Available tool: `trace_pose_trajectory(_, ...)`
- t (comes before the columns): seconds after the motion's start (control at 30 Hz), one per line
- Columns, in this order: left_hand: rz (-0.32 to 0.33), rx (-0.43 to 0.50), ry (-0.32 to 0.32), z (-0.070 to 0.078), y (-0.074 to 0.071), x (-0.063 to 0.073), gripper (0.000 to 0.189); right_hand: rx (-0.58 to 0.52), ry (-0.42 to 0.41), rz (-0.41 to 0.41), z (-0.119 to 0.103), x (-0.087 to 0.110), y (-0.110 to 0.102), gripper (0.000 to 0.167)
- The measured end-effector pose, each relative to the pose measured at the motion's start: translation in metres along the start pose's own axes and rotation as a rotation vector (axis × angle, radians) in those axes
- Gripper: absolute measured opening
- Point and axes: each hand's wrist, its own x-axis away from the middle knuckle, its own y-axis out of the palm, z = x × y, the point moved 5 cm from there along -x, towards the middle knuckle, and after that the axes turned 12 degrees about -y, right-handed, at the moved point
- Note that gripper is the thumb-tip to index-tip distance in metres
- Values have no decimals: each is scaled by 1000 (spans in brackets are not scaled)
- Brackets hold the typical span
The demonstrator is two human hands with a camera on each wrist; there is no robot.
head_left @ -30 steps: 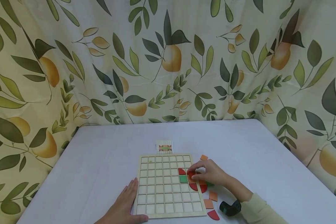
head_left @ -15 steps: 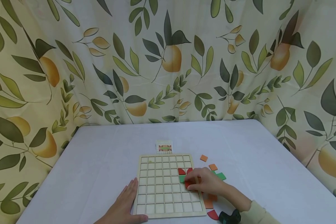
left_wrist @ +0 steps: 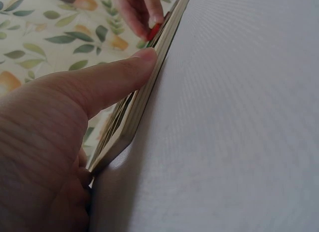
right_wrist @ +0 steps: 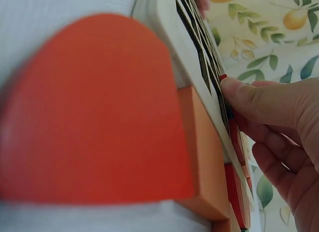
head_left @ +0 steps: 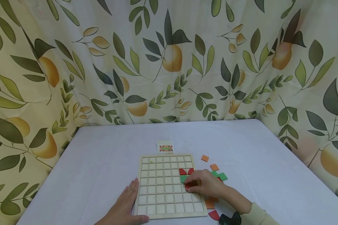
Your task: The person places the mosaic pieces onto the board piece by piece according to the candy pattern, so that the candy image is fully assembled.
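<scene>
My right hand [head_left: 205,184] pinches a red tile [head_left: 187,186] between thumb and fingers, over the right part of the gridded wooden board [head_left: 163,190]. In the right wrist view the tile's red edge shows at the thumb tip. Just behind these fingertips, a green square tile [head_left: 183,179] and two red quarter-circle tiles [head_left: 182,171] lie in the grid; the hand hides the cells beside them. My left hand [head_left: 125,203] rests along the board's left side with straight fingers, and its thumb [left_wrist: 124,75] lies on the near edge.
Behind the board lies a small pattern card [head_left: 165,147]. Loose orange tiles [head_left: 205,158], green tiles [head_left: 222,176] and a red quarter-circle tile [head_left: 214,215] are scattered right of the board. A leaf-patterned curtain [head_left: 169,78] closes off the table's back.
My right hand has moved from the board's right edge toward the near left, bringing a red tile beside the green one. A red quarter-circle behind it is now uncovered. My left hand stays put.
</scene>
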Motion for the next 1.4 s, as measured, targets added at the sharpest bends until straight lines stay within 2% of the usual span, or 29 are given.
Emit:
trace_pose_trajectory(0.37,-9,-8,-32,-1,-1,-2,119,-7,91,-25,-2,-4,-2,21)
trace_pose_trajectory(0.83,1,-5,-6,-1,0,-1,117,-19,56,-8,-4,-5,1,15)
trace_pose_trajectory(1.17,-20,19,-49,0,-1,0,120,-15,90,-28,-3,-7,4,15)
trace_pose_trajectory(1.4,-10,9,-31,0,-1,1,120,-15,102,-36,-2,-8,5,16)
